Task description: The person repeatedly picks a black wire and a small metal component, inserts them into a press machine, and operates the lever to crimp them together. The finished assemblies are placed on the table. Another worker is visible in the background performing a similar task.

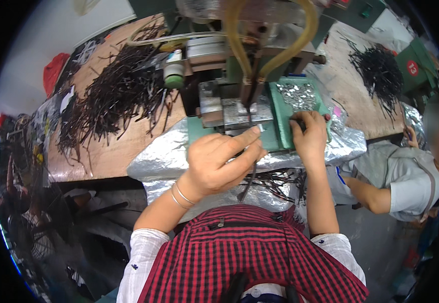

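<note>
My left hand [222,159] is closed on a thin black wire [249,188], whose tail dangles below the fingers. The wire's upper end points at the metal die [242,108] of a bench press. Close to the right of the press sits a green tray [281,118] with many small shiny metal pieces [297,95] in its far part. My right hand [310,134] rests at the tray's near right side, fingers curled inward. Whatever its fingertips pinch, if anything, is hidden.
A large heap of black wires [113,98] covers the bench at left; another pile [378,70] lies at far right. A green-capped bottle [174,70] stands beside the press. Silver foil [161,151] covers the near edge, and a co-worker [391,182] sits at right.
</note>
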`<state>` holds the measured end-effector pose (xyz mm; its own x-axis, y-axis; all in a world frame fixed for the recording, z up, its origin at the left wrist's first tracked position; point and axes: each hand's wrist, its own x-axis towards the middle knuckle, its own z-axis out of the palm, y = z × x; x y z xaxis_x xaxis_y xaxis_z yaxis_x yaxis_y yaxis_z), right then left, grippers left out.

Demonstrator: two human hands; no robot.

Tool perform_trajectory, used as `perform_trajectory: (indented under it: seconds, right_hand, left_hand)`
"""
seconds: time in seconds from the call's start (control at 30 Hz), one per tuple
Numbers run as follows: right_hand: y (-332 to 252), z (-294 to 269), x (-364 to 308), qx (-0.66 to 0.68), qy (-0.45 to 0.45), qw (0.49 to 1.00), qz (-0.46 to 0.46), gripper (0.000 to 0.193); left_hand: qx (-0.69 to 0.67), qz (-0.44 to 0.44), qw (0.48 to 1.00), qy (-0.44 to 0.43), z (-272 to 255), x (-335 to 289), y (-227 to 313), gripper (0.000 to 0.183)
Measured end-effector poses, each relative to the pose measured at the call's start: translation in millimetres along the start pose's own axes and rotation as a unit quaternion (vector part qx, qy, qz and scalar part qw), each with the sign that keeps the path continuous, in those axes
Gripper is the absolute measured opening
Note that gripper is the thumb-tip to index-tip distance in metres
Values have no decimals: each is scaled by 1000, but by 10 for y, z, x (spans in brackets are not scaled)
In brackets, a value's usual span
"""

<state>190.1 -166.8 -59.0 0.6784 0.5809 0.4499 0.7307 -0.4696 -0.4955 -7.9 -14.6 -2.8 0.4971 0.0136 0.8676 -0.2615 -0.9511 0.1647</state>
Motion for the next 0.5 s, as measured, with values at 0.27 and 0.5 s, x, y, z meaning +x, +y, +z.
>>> perform_trajectory:
  seconds: [0.27,0.5]
  right_hand:
    - [112,60,-74,33,58,998,10,16]
    - [-63,85,72,68,74,994,-40,18]
  left_hand:
    - [170,-289,939,77,-810,-315,-253,15]
    - [333,-502,771,-206,-632,-989,-1155,19]
